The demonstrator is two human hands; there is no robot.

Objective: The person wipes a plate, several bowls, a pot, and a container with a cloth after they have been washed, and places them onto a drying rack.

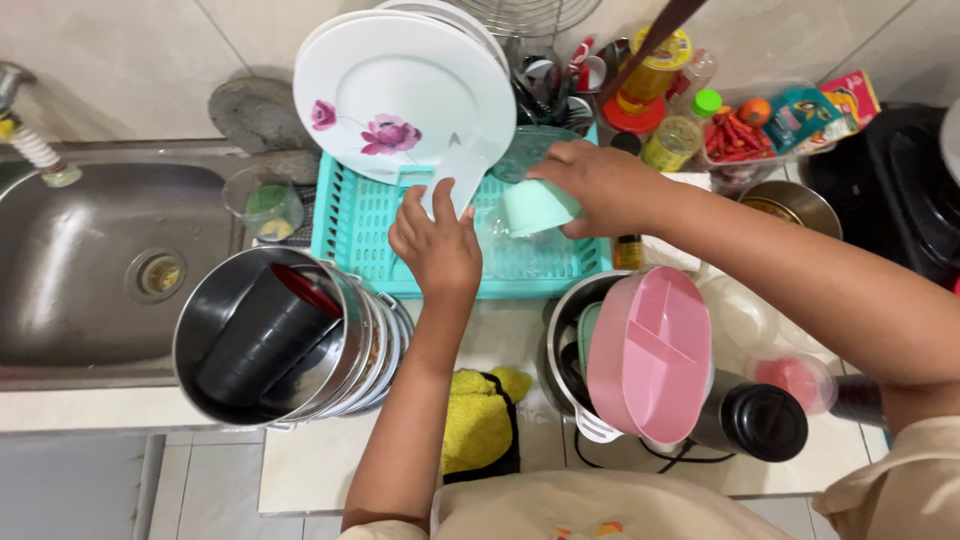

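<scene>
My right hand [590, 185] grips a pale green cup [538, 207], held mouth down over a turquoise dish rack [360, 225]. My left hand [437, 240] rests over the rack's front part, its fingers on a white flat utensil [455, 180] that leans against the plates. White plates with a pink flower print [400, 90] stand upright in the rack. Clear glassware [510, 250] lies in the rack under the green cup.
A steel sink [90, 260] lies at left with a tap [30, 130]. Stacked steel pots [290, 340] hold a black cup. A pink divided container [650, 350] leans on a pot at right, next to a black flask [755, 420]. Jars and spice packets crowd the back right; a yellow cloth [480, 415] lies in front.
</scene>
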